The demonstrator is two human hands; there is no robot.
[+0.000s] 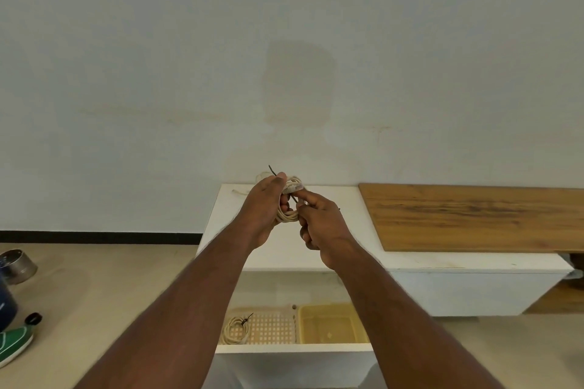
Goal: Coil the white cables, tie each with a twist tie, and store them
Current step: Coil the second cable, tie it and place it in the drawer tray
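Note:
My left hand (264, 208) grips a coiled white cable (289, 215) above the white cabinet top (284, 253). A thin black twist tie (273, 171) sticks up past the left thumb and runs across the coil. My right hand (319, 224) pinches the tie's lower end next to the coil. Another white cable (243, 192) lies loose on the cabinet top behind my hands, partly hidden. In the open drawer below, a tied cable coil (235, 329) rests in a white perforated basket (271, 328).
A yellowish plastic bin (331, 324) sits beside the basket in the drawer (294, 348). A wooden board (474, 215) lies on the cabinet's right part. On the floor at left are a metal bowl (17, 265), a green shoe (14, 344) and a dark container.

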